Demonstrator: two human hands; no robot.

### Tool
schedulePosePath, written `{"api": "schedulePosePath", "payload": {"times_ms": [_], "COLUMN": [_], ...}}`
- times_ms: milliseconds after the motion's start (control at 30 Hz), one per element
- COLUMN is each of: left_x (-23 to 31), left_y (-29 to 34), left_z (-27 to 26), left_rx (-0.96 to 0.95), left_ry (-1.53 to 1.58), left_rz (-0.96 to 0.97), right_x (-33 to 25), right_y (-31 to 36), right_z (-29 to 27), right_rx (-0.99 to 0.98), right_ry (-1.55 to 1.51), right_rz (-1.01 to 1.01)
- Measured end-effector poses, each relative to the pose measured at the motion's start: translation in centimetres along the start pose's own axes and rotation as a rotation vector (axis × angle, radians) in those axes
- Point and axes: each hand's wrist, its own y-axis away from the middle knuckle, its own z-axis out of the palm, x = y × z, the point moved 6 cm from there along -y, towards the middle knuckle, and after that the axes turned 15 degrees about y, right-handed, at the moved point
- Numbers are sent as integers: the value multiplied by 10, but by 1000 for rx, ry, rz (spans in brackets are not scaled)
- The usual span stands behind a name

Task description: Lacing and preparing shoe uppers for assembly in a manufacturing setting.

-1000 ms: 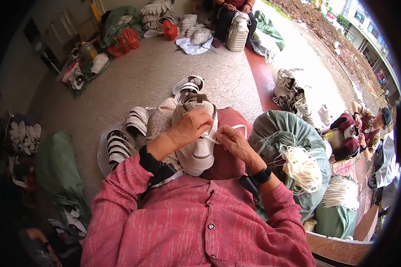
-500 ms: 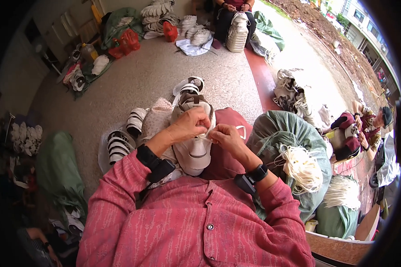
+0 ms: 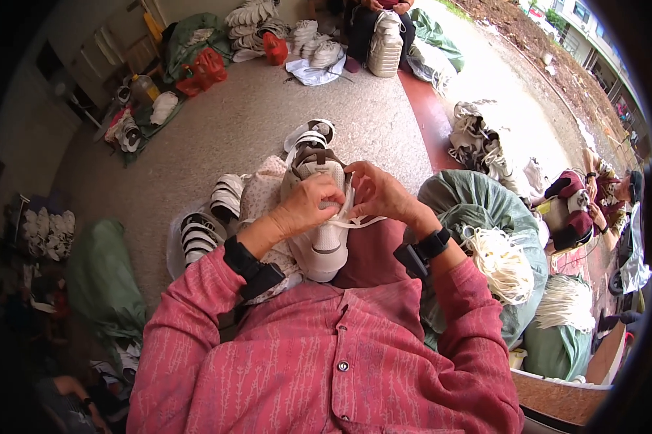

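A white and beige sneaker with a brown collar rests between my knees, toe toward me. My left hand lies over its lacing area, fingers curled in a pinch on the shoelace; the exact grip is partly hidden. At the sneaker's right side, my right hand has its fingers bent and its thumb apart, the fingertips close to the shoe's edge. A white shoelace sticks out in a loop below my right thumb. Patterned cloth covers my left knee.
Striped shoe uppers sit to the left, with another shoe ahead. On my right, a green sack carries a bundle of white laces. Co-workers sit at the far side and at right. Red bags stand far left.
My right hand has shifted slightly up and away from the lacing, its pinch loosened and fingers spread. The left hand stays over the shoe. The view has tilted a little.
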Motion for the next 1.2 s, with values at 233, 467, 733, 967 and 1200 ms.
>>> {"api": "schedulePosePath", "payload": {"times_ms": [233,467,733,967,1200], "left_x": [12,15,36,78,-9], "left_y": [2,8,-1,-13,65], "left_z": [6,7,-13,-296,-335], "left_rx": [0,47,-12,550,835], "left_ry": [-129,-217,-599,-1357,-599], "left_rz": [113,155,335,290,-254], "right_x": [6,11,14,7,7], "right_y": [-1,1,-5,-7,-2], "right_z": [2,3,2,4,11], "right_rx": [84,160,92,76,114], "right_ry": [95,109,-10,-123,-131], "right_rz": [-173,-188,-121,-19,27]}}
